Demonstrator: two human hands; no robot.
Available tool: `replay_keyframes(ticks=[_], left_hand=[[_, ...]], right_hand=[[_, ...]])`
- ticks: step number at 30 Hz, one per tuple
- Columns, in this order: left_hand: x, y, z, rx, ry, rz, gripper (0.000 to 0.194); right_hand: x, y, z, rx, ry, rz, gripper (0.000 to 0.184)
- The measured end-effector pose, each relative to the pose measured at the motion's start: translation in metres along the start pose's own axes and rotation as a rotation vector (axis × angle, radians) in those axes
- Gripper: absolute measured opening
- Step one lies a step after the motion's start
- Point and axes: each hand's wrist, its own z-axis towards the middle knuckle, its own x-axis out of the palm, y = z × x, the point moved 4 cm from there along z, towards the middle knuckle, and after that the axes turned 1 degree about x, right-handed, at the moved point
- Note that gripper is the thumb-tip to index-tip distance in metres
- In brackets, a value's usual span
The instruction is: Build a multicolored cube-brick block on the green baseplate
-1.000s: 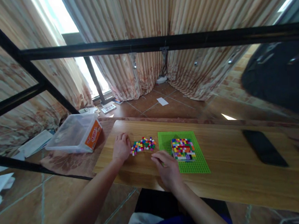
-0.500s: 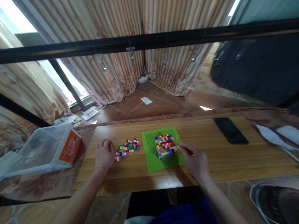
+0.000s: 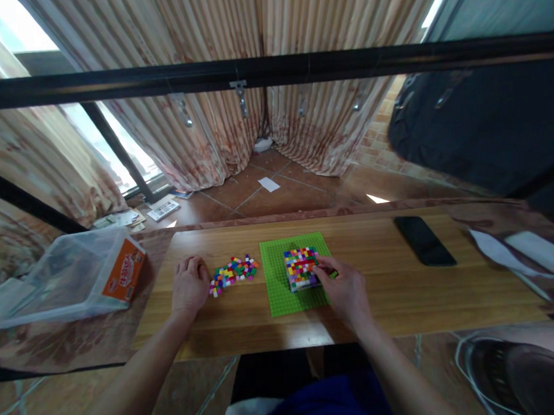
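A multicoloured block of small toy bricks (image 3: pixel 301 269) stands on a green studded baseplate (image 3: pixel 279 303). My right hand (image 3: pixel 345 288) is at the block's right side, its thumb and fingers pinched over the top near that edge. The tiny brick in this pinch is mostly covered by the fingertips. To the left of the baseplate, loose bricks (image 3: pixel 234 271) in many colours lie in a spread pile on the wooden table (image 3: pixel 229 329). Right beside the pile, my left hand (image 3: pixel 190 286) rests palm down with curled fingers, and its underside is hidden.
A black phone (image 3: pixel 424 240) lies on the table's right part, with white paper (image 3: pixel 504 253) beyond it. A clear plastic bin (image 3: pixel 71 275) with an orange label stands left of the table. A black metal bar (image 3: pixel 266 71) crosses in front of the curtains.
My right hand has gone from beside the pile, across the baseplate's front, to the block's right edge. My left hand has stayed by the pile. The view has turned right.
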Motion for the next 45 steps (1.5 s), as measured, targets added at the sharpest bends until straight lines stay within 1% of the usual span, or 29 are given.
replay_keyframes(ticks=[7,10,16,21,26,29,32,35,38,40,42,44,45], left_hand=[[0.0,-0.001,-0.001,0.011,-0.02,-0.018,0.023],[-0.001,-0.001,0.0,0.013,-0.018,-0.009,0.022],[-0.002,-0.003,0.0,0.002,-0.005,-0.017,0.021],[-0.002,-0.003,0.0,-0.012,0.005,-0.014,0.022],[-0.001,-0.003,-0.001,-0.002,0.001,-0.018,0.022],[0.0,-0.003,-0.001,-0.008,-0.009,-0.005,0.022],[0.0,-0.002,-0.002,-0.01,-0.017,-0.005,0.023],[-0.001,-0.002,-0.002,-0.009,-0.019,-0.004,0.022],[-0.001,-0.003,-0.002,-0.01,-0.018,-0.004,0.022],[-0.001,-0.003,-0.002,-0.01,-0.011,-0.011,0.022],[-0.002,-0.004,-0.002,-0.012,-0.007,-0.022,0.021],[-0.002,-0.005,-0.003,-0.02,-0.003,-0.034,0.021],[-0.003,-0.006,-0.004,-0.03,0.001,-0.039,0.021]], right_hand=[[-0.002,0.0,-0.002,-0.023,-0.006,0.057,0.03],[-0.003,-0.001,-0.002,0.004,-0.013,0.091,0.032],[-0.002,0.002,0.002,0.045,-0.03,0.058,0.032],[-0.001,0.001,0.005,0.072,-0.033,0.108,0.031],[0.003,-0.006,0.007,0.117,0.016,0.201,0.03],[0.004,-0.011,0.008,0.134,0.032,0.197,0.031],[0.004,-0.013,0.008,0.131,0.022,0.178,0.031],[0.005,-0.015,0.007,0.137,0.022,0.257,0.033],[0.001,-0.016,0.0,0.159,-0.047,0.334,0.038],[-0.005,-0.012,-0.008,0.148,-0.127,0.305,0.039],[-0.01,-0.001,-0.019,0.098,-0.175,0.241,0.036],[-0.007,0.016,-0.031,0.008,-0.151,0.202,0.031],[-0.001,0.025,-0.037,-0.053,-0.088,0.187,0.027]])
